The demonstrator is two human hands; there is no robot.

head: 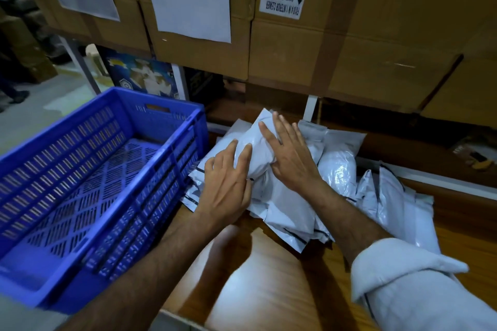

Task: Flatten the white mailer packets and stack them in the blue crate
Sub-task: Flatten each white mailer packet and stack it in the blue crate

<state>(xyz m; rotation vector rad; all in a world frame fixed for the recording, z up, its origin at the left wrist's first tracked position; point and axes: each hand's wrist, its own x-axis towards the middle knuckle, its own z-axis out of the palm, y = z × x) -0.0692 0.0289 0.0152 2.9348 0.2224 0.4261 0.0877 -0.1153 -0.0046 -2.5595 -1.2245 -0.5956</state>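
A heap of white mailer packets (338, 169) lies on the wooden table, right of the blue crate (88, 183). One puffy packet (258, 150) sits on top of the heap. My left hand (228, 183) presses on its near left side with spread fingers. My right hand (287, 153) lies flat over its right side, fingers straight and pointing away. The crate's slatted floor shows no packets inside.
Large cardboard boxes (309, 56) stacked on a shelf close off the back, just above the heap. The wooden table (269, 290) shows bare surface near me. More packets (398, 201) spread to the right under my white sleeve. At far left the floor is open.
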